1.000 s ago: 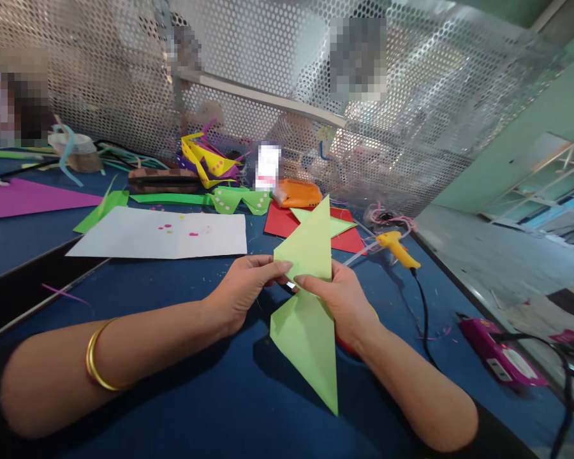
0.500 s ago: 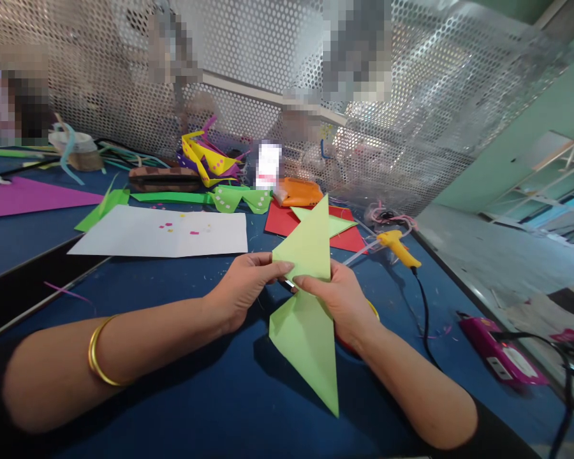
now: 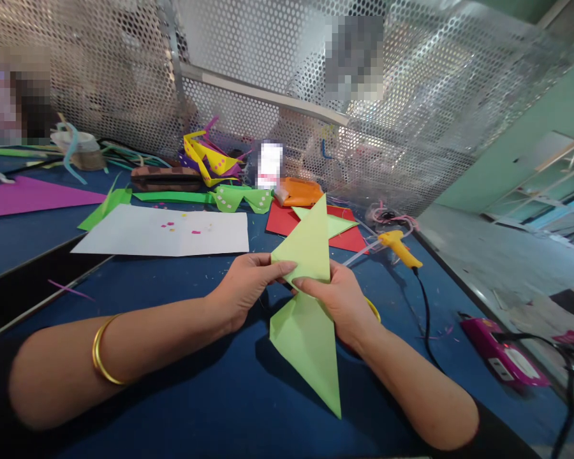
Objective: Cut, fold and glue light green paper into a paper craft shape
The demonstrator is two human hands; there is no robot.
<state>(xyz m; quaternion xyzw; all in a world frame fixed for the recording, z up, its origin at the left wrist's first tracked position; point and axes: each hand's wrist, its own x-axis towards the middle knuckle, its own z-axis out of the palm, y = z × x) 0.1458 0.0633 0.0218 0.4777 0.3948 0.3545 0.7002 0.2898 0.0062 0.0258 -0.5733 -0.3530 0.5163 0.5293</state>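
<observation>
A light green paper cut-out point(image 3: 306, 331), shaped like half of a pair of glasses or a mask, is held upright above the blue table. My left hand point(image 3: 249, 284) pinches its left edge near the narrow middle, thumb in front. From the right, my right hand point(image 3: 342, 303) grips the same paper, its thumb pressed across the narrow part and its fingers hidden behind. Something yellow and rounded point(image 3: 373, 310) shows beside my right wrist; most of it is hidden. Behind the cut-out's upper tip, another light green piece point(image 3: 340, 225) lies on red sheets point(image 3: 280, 220).
A yellow glue gun point(image 3: 398, 248) with a black cord lies at right, near a magenta power strip point(image 3: 504, 350). White paper point(image 3: 210, 245) with small coloured bits, green glasses point(image 3: 242, 199), an orange pouch point(image 3: 299, 190) and a purple sheet point(image 3: 33, 197) lie farther back, before a perforated metal screen point(image 3: 249, 57).
Both hands keep nearly the same hold on the green paper. My left thumb has slid very slightly right, and the whole view has shifted a little.
</observation>
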